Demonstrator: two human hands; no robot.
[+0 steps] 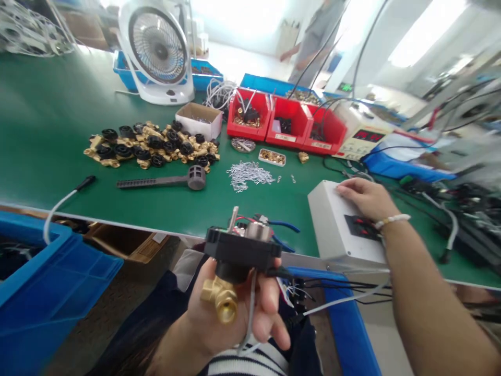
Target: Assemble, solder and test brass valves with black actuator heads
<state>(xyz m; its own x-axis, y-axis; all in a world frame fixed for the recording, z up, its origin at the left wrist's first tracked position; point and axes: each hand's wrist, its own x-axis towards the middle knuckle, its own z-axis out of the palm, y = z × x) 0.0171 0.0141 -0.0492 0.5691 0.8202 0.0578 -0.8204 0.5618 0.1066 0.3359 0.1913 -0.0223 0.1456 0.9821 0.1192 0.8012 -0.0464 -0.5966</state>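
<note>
My left hand [230,318] is closed around a motorized valve held up near the camera. This has a black actuator housing [242,250] with an uncovered top, showing a metal motor, an upright pin and a red wire. Below the housing sits a brass valve body [220,298], one threaded opening toward me. A grey cable [251,308] hangs from it across my fingers. Over at the right, my right hand [366,197] lies on a white control box [332,224], fingers resting flat along its far edge. Its wrist partly covers the black switch panel [358,227].
Brass valves with black caps [152,143] form a pile at left, behind a grey wrench-like tool [160,181]. Small metal pins [248,174] lie mid-table near blue-handled pliers [284,225]. Red bins [287,128], a fan [156,52] and a power supply [362,133] stand behind.
</note>
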